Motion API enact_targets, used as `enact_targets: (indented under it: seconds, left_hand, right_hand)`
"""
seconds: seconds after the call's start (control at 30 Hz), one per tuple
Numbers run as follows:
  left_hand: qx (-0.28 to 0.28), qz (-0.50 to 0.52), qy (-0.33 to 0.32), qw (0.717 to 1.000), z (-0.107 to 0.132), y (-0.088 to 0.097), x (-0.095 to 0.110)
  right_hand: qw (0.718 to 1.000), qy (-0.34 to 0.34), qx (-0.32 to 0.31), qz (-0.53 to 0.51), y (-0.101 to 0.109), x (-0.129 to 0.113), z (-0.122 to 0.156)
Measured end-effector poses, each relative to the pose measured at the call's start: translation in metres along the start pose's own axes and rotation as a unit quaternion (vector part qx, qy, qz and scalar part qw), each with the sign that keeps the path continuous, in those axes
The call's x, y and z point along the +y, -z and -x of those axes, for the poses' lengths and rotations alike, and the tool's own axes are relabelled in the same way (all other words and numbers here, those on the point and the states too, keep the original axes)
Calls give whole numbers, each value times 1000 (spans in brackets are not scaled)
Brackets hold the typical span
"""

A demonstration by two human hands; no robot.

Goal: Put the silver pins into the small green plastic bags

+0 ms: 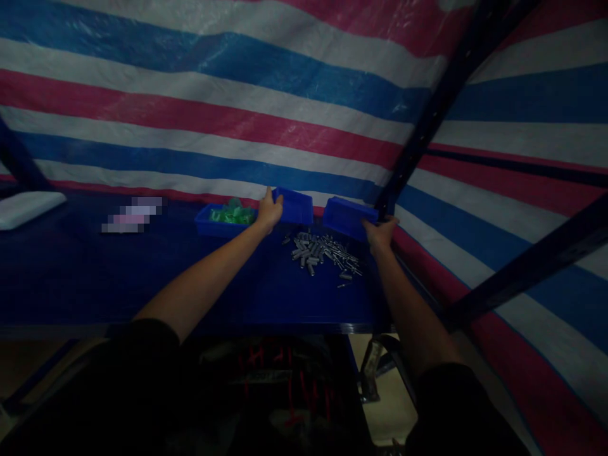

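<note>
My left hand grips the left edge of a blue plastic bin, tipped so that its inside faces me. At the right, my right hand holds a second blue bin by its right end, also tilted. Just in front of the two bins, a loose pile of small metal parts is spread on the blue table; some are short grey cylinders, others thin pins. A third blue bin, holding green plastic pieces, stands left of my left hand.
Striped sheeting hangs behind and to the right of the blue table. A dark metal post rises at the back right corner. A white object and a blurred-out item lie at the left.
</note>
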State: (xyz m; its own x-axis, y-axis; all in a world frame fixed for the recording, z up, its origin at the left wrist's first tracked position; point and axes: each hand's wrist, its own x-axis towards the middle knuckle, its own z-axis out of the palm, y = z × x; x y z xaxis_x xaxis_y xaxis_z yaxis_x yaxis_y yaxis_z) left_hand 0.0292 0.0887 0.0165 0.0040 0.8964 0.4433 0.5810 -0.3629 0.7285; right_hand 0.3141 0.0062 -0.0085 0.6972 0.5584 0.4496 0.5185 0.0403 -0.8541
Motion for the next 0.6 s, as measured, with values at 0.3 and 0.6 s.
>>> enact_targets:
  seconds: [0.3, 0.6]
  left_hand:
    - [-8, -91, 18, 996, -13, -9, 15]
    - [-225, -327, -168, 902, 0, -2, 4]
  right_hand:
    - [982, -181, 18, 55, -26, 2, -21]
    - [993, -86, -72, 22, -39, -5, -27]
